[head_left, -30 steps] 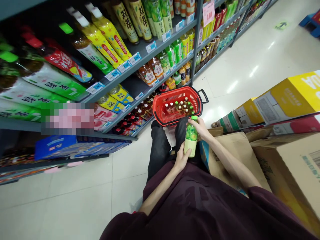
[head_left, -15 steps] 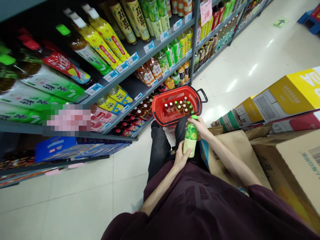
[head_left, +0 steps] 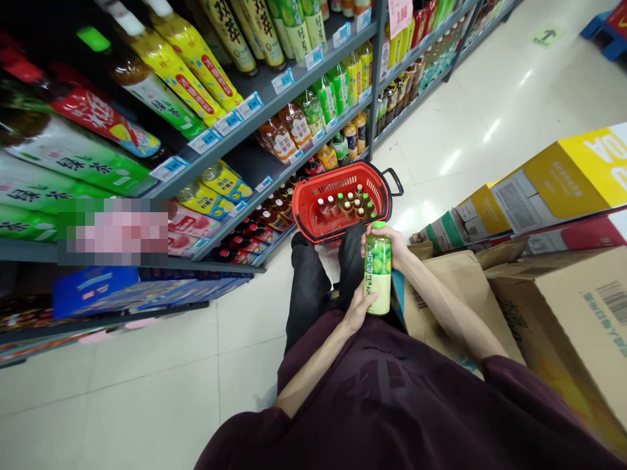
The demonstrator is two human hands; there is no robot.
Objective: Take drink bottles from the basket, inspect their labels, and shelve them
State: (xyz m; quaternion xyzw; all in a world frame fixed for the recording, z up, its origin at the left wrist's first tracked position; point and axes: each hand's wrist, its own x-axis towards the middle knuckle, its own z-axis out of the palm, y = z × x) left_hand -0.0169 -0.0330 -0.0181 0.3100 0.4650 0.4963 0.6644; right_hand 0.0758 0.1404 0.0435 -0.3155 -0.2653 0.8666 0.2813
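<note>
While fingers of the left hand (head_left: 358,309) hold the lower part of a green-capped plastic bottle with green-and-cream label (head_left: 380,273), fingers of the right hand (head_left: 394,245) hold its top. Bottle's between torso and red slotted plastic basket (head_left: 306,214).

Cartons (head_left: 467,281) crowd the right of the bottle (head_left: 379,277), shelving (head_left: 247,163) the left of the basket (head_left: 307,207), whose top lies open.

Pale tiled floor (head_left: 161,391), glossy with light streaks (head_left: 491,130); grey shelving (head_left: 268,102) along left; arrow marker (head_left: 547,37) beyond
</note>
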